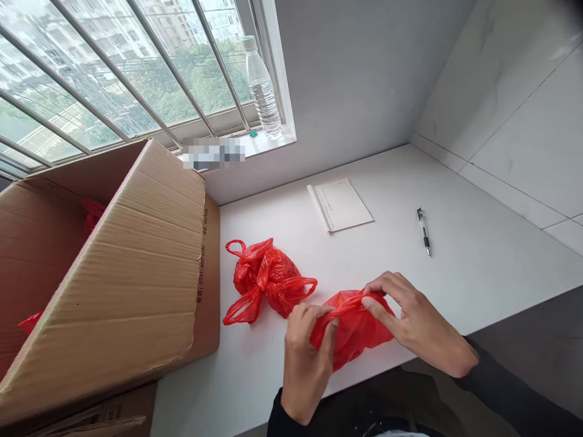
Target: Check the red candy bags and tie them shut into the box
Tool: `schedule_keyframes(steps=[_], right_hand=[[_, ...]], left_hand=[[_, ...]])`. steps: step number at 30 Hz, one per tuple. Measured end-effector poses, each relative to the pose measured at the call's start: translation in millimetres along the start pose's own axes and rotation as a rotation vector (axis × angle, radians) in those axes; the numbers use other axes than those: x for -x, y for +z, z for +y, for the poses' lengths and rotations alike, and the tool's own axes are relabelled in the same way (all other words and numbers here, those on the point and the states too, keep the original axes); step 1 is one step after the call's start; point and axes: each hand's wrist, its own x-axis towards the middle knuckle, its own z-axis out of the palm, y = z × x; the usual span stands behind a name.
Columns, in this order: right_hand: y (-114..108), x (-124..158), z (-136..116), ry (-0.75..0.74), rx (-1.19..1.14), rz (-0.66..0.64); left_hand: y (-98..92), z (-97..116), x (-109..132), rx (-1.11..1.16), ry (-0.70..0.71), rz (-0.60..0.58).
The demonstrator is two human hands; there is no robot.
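A white counter (478, 267) runs along the wall. On it lie a knotted red plastic bag (266, 279), a notepad (341, 204) and a pen (424, 232) — well apart — plus a large open cardboard box (132, 285), seemingly resting on the left end.

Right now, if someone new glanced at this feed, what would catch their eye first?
The bright red plastic bag at the near edge of the white counter, pinched between the left hand and right hand. Next, a second tied red bag lying just left of it, beside the big open cardboard box. Behind, a water bottle stands on the windowsill.
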Motion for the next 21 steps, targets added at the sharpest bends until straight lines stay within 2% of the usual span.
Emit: schedule_keyframes(steps=[2, 5, 9, 12, 14, 17, 19, 21], right_hand=[[-3, 2, 5, 0.061, -0.077, 0.068], [-6, 6, 9, 0.135, -0.23, 0.063], [-5, 5, -1, 0.13, -0.259, -0.004], [-6, 2, -11, 0.125, -0.236, -0.064], [-6, 0, -13, 0.117, -0.274, -0.055], [-7, -1, -10, 0.154, -0.401, 0.029], [-8, 0, -7, 0.192, -0.49, 0.077], [-8, 0, -8, 0.211, -0.562, 0.101]], left_hand=[[-2.6, -2, -1, 0.093, -0.131, 0.1], [-8.0, -1, 0, 0.266, -0.261, 0.202], [-9.7, 11, 0, 0.381, -0.219, 0.178], [-8.1, 23, -1, 0.281, -0.196, 0.138], [-7.3, 27, -1, 0.23, -0.217, 0.145], [-7.4, 24, -3, 0.328, -0.271, 0.269], [-8.3, 22, -5, 0.516, -0.304, 0.369], [-9.6, 22, -7, 0.707, -0.327, 0.407]])
